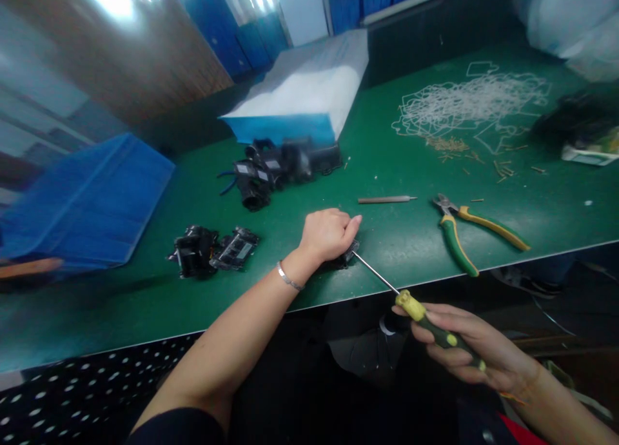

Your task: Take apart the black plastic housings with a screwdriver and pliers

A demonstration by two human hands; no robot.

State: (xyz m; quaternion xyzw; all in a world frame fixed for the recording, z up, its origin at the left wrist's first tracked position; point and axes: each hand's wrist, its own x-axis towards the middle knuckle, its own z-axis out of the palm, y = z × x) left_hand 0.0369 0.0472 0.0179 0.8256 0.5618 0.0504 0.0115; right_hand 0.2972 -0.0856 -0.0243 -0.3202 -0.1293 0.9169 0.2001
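My left hand (329,235) is closed over a small black part (344,259) and presses it down near the front edge of the green table (300,203). Most of that part is hidden under the palm. In my right hand (454,348) is a screwdriver (438,329) with a yellow and dark green handle, fingers wrapped round it. Its thin metal shaft slants up and left, and the tip meets the black part beside my left thumb. Pliers (452,229) with green and yellow handles lie to the right, jaws apart. A thin grey rod-like tool (385,200) rests beyond my hands.
Black assemblies (213,250) sit at the left, more black parts (285,164) farther back. Behind them stands an open white-and-blue box (300,87). A blue bin (91,203) is at far left. White tangled strands (471,100) and brass-coloured pins (447,145) lie at back right.
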